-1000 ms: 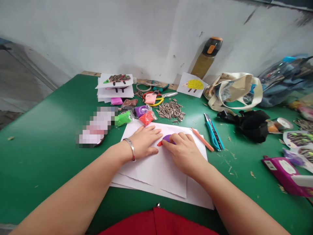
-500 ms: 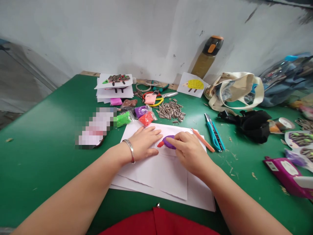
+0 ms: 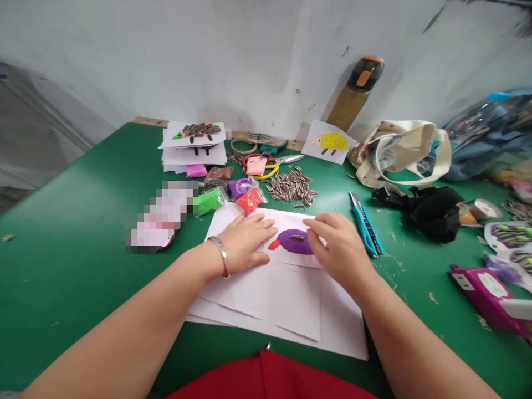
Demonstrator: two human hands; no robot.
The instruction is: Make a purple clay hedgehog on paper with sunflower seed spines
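My left hand lies flat with fingers spread on the white paper, holding it down. On the top sheet is a purple clay oval with a small red clay piece at its left end. One striped sunflower seed lies on the purple clay. Just right of the oval hovers my right hand, its thumb and fingers apart and nothing visible between them; it covers the oval's right end. Beyond the paper is a pile of sunflower seeds.
Bagged clay in red, green and other colours sits behind the paper. A blue utility knife is on the right. Farther back are scissors, a hedgehog picture, a bottle and a cloth bag. A blurred phone lies left.
My right hand has lifted off the purple clay and drawn back to the right, its fingers spreading. The seed on the clay now shows. My left hand stays in place.
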